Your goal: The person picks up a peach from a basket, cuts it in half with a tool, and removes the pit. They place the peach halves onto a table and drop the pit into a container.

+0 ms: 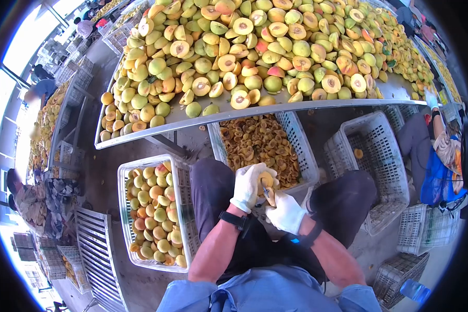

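My left hand (252,186), in a white glove, is closed round a yellow peach half (265,178) above my lap. My right hand (287,212), gloved too, grips a small hand tool (268,193) with a tan handle and a metal tip. That tip meets the fruit; the exact contact is hidden by my fingers. Below and beyond my hands stands a crate (306,156) of brownish-yellow pits and scraps (257,140). Heaped on the metal table (234,115) ahead are many halved peaches (243,26), several with the cut face up.
Beside my left knee is a white crate (179,197) of yellow-green peaches (156,205). A crate (387,171) with a little fruit stands to the right. A slatted metal rack (96,244) is at left. Other people sit on both sides, one with a gloved hand (431,99) at the table.
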Available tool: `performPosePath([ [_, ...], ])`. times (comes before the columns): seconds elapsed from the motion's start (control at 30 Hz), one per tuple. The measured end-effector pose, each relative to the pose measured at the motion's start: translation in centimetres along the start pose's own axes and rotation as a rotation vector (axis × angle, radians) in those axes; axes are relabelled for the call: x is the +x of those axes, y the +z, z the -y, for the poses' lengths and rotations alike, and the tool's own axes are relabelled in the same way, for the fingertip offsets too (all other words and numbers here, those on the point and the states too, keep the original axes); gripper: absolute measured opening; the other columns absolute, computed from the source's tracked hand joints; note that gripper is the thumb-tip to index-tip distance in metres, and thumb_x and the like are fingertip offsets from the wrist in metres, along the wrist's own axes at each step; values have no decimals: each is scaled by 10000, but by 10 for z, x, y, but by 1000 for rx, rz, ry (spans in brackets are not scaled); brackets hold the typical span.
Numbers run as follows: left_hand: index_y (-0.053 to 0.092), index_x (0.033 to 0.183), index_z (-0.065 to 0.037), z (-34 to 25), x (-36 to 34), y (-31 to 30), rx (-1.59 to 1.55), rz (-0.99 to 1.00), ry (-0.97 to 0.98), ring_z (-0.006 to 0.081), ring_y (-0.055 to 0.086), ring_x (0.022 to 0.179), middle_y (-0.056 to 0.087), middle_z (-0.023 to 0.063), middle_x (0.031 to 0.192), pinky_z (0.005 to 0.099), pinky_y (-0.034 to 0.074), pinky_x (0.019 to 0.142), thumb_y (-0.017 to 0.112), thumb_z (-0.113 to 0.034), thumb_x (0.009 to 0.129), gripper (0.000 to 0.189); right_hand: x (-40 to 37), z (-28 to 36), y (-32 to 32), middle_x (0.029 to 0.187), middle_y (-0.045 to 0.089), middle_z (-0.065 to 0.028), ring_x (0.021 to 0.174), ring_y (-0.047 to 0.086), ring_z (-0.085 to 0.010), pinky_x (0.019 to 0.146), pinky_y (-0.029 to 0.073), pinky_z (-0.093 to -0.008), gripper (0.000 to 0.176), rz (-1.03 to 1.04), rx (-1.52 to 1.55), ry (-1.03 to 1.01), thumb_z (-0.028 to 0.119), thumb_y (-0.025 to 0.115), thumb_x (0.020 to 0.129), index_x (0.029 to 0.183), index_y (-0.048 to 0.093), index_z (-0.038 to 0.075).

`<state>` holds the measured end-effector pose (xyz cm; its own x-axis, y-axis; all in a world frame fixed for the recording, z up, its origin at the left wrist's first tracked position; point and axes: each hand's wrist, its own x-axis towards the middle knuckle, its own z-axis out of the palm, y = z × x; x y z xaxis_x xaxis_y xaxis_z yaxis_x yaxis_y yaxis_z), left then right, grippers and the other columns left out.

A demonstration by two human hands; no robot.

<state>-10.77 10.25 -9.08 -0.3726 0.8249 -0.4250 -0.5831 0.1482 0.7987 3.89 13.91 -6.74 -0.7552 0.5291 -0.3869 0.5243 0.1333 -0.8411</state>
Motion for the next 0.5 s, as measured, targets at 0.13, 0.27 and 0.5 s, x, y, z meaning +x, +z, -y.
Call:
performPosePath([
  [0.13, 673, 919, 96, 1, -6, 2, 97, -4, 318, 238, 680, 675, 696, 199, 794, 312, 547, 597, 468, -281, 950, 431, 7, -9, 17, 652, 602, -80, 513, 582, -170, 493, 481, -326, 149, -19, 181, -42, 90, 561, 890, 1014, 538, 9],
  [0.27, 663, 951, 101, 1, -10, -2, 43, 44, 307, 231, 662, 639, 698, 202, 799, 306, 542, 595, 443, -333, 947, 486, -2, 20, -11, 676, 605, -80, 525, 585, -157, 495, 476, -309, 137, 163, 208, 133, 94, 558, 901, 1014, 542, 17],
  [0.5, 671, 919, 101, -3, -11, 1, 144, 180, 431, 233, 664, 638, 697, 201, 783, 310, 546, 590, 428, -323, 944, 489, 0, -19, 5, 752, 626, -149, 658, 644, -258, 624, 526, -392, 148, 36, -73, -108, 105, 566, 908, 996, 535, -10],
])
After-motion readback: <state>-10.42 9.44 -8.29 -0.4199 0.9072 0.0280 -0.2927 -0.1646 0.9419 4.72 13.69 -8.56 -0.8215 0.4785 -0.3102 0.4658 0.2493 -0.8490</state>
